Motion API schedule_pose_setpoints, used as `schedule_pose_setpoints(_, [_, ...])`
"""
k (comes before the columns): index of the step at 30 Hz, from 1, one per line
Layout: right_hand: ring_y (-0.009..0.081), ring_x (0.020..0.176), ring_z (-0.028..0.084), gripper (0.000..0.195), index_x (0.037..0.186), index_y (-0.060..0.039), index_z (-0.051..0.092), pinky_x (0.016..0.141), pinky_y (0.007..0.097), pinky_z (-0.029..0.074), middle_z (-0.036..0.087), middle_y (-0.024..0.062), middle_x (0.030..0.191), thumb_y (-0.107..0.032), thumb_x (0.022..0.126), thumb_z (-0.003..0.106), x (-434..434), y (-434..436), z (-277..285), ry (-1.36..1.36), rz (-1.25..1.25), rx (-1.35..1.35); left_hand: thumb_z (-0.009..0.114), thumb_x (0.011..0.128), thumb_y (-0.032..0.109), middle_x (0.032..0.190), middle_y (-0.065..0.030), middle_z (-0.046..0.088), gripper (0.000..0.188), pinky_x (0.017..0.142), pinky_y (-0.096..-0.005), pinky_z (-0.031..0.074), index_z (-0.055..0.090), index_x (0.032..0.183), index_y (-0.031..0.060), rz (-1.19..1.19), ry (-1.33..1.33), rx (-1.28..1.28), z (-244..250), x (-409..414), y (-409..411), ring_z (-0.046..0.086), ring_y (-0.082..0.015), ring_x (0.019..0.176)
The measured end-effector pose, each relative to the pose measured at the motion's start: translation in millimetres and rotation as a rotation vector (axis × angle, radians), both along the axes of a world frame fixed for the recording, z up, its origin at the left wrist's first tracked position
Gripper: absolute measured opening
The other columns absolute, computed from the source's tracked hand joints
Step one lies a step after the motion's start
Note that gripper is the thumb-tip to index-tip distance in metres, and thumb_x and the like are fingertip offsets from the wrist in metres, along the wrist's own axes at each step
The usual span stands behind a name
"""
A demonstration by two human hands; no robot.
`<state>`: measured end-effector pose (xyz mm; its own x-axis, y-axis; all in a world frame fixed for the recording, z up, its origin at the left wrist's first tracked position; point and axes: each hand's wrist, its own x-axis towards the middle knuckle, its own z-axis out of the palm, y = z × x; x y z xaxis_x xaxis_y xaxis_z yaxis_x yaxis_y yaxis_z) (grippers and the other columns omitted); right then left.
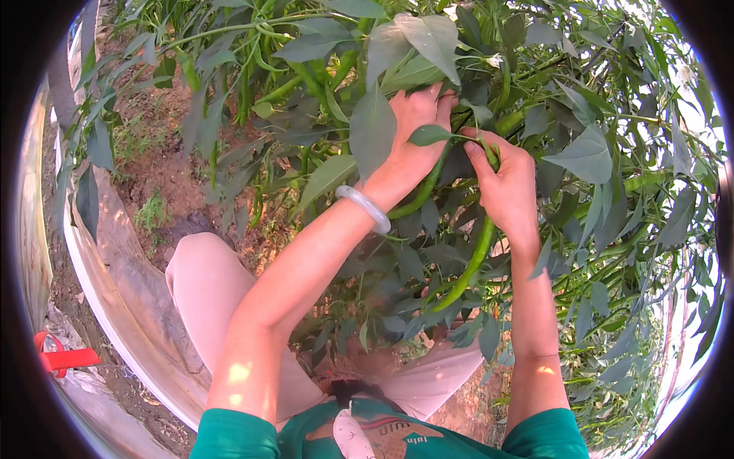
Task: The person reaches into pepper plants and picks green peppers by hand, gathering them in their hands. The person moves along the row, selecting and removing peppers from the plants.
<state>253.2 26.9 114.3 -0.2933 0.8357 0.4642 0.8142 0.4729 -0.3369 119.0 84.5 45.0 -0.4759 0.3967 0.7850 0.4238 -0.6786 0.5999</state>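
Note:
A long green chili pepper (475,261) hangs down from my right hand (507,181), whose thumb and fingers are closed around its upper part. My left hand (421,120) reaches in among the leaves of the pepper plant (321,40). Leaves cover some of its fingertips, so whether it grips anything is unclear. Just below that hand, another curved green pepper (427,189) shows beside the wrist, which wears a pale bangle (364,207). A small leaf (429,135) lies between the two hands.
Dense foliage with more green peppers (281,90) surrounds both hands. Bare soil (155,183) and a pale plastic sheet (123,281) lie to the left. A red plastic object (69,358) is at the far left. My bent knee (203,269) sits below the plants.

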Motion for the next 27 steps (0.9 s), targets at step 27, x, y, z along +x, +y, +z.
schedule_pose_setpoints(27, [0.0062,0.042,0.046,0.024,0.106,0.0031,0.072,0.038,0.0234,0.034,0.070,0.0063,0.072,-0.015,0.091,0.068,-24.9,38.0,-17.2,0.772,-0.074,0.053,0.068,0.080,0.005,0.076,-0.0185,0.069,0.013,0.062,-0.0383,0.051,0.070,0.090,-0.0026,-0.146,-0.028,-0.074,12.1,-12.2,10.7,0.066,-0.0318,0.065])
